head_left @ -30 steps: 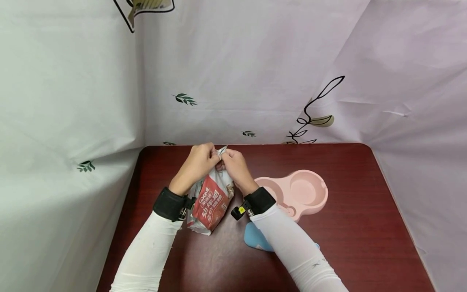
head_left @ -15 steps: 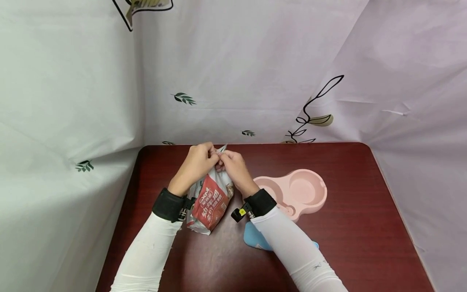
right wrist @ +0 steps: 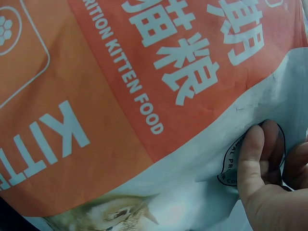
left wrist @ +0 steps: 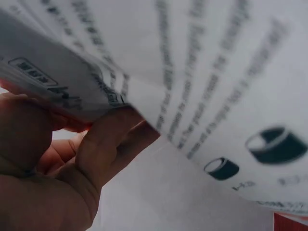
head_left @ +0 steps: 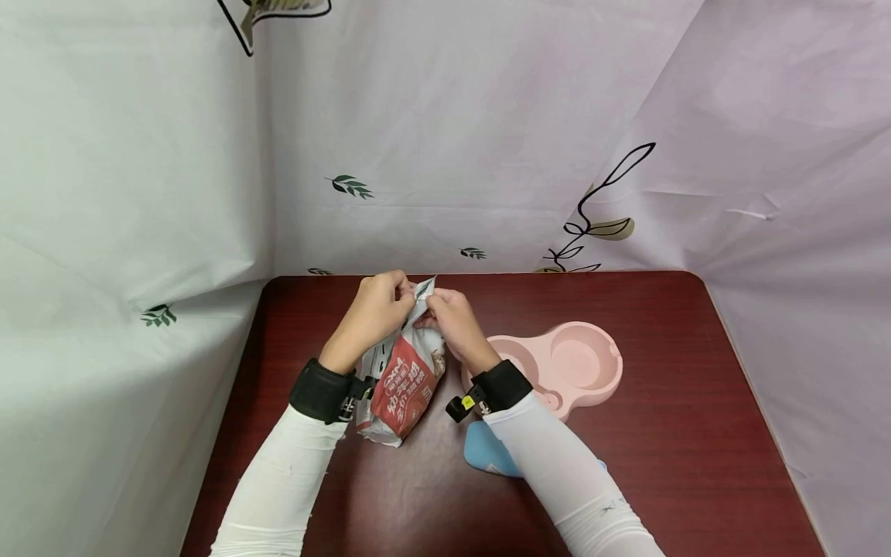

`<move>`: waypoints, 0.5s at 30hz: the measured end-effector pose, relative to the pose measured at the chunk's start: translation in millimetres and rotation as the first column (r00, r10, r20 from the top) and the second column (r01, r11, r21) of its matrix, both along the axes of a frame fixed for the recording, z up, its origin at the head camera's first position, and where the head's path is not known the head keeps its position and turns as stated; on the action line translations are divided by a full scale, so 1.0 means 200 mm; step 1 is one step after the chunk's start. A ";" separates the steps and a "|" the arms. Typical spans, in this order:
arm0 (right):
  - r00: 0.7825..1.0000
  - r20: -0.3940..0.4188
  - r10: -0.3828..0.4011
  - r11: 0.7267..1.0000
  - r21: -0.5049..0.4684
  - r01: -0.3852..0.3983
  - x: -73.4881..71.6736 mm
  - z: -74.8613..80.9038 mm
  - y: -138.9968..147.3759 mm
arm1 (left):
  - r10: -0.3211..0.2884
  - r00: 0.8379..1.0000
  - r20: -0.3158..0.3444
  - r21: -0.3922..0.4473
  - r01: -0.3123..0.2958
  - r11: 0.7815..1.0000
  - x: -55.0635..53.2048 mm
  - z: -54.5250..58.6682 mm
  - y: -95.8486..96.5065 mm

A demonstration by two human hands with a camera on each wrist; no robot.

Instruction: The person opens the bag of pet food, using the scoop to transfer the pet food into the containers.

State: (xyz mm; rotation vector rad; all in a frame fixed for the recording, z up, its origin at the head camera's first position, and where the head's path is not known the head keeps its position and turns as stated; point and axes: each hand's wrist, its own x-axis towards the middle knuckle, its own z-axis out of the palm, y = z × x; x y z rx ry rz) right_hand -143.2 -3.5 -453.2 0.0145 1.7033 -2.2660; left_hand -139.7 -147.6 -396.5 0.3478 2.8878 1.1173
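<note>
A bag of kitten food [head_left: 404, 387], red and white with a kitten picture, stands leaning on the table, its top between both hands. My left hand [head_left: 383, 305] pinches the top edge on the left; in the left wrist view its fingers [left wrist: 103, 139] curl at the bag's printed white back [left wrist: 202, 82]. On the opposite side my right hand [head_left: 452, 321] holds the bag near the top. In the right wrist view, its fingertips [right wrist: 252, 139] press into the white part of the front, below the red panel [right wrist: 178, 62]. A strip of the bag's top sticks up between the hands.
Right of the bag lies a pink double bowl [head_left: 581, 363], partly behind the right wrist. A blue object [head_left: 487, 452] lies nearer the front, mostly covered by the right sleeve. The dark red table [head_left: 696, 433] meets a white patterned cloth [head_left: 452, 139] at its back.
The right hand has shifted slightly right and apart from the left, showing more of the bag's top between them. The left hand stays nearly still.
</note>
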 end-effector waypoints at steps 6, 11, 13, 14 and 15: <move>1.000 0.008 -0.011 1.000 -0.012 0.011 0.01 0.00 0.01 | 0.012 0.998 0.066 -0.008 -0.012 1.000 0.03 0.04 0.01; 1.000 0.014 -0.001 1.000 0.005 0.001 0.02 0.00 0.02 | -0.022 0.988 0.153 -0.057 0.031 0.998 0.07 0.08 0.01; 1.000 0.020 0.006 1.000 0.016 -0.006 0.02 0.00 0.02 | -0.049 0.982 0.183 -0.087 0.065 0.994 0.09 0.10 0.01; 1.000 0.022 0.008 1.000 0.021 -0.009 0.02 0.00 0.02 | -0.059 0.979 0.197 -0.097 0.080 0.992 0.10 0.10 0.00; 1.000 0.023 0.010 1.000 0.025 -0.010 0.02 0.00 0.02 | -0.070 0.975 0.209 -0.104 0.094 0.990 0.11 0.11 0.00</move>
